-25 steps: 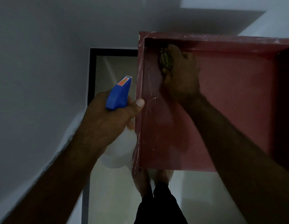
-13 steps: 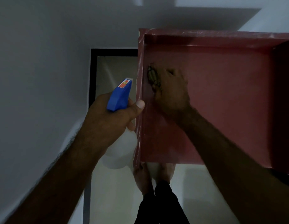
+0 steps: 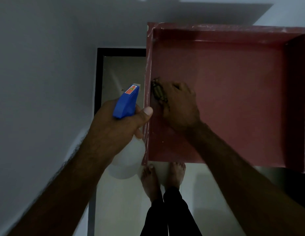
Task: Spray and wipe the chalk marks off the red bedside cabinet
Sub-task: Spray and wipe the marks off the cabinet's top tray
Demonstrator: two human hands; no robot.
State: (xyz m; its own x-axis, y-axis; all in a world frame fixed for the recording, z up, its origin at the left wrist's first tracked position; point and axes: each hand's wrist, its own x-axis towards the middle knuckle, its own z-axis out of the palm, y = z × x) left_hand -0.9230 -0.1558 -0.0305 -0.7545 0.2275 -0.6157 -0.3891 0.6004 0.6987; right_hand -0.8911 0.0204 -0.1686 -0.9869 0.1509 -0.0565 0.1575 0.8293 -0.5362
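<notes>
- Two risks are judged likely from here. Chalk marks (image 3: 149, 65) along the left rim of the red cabinet (image 3: 233, 103) could be smeared rather than lifted if the cloth (image 3: 158, 91) is dragged dry or dust-laden.
- Spray could be wasted: the spray bottle (image 3: 127, 101) is aimed past that left rim toward the wall (image 3: 46, 65). If it were triggered now, the floor (image 3: 124, 210) by the bare feet (image 3: 150, 181) in front of the cabinet might be wetted.
- The left hand (image 3: 117, 126) is held just outside the cabinet's left rim, its grip clenched round the bottle's neck.
- The right hand (image 3: 180, 104) is placed inside the cabinet's recessed top, against the inner left wall, its grip grasping the cloth.
- The cabinet is set against the wall, recess facing up; its long axis appears to run along the wall, though the right end is cut off.
- The bottle's long axis is roughly upright, nozzle tipped away from the person.
</notes>
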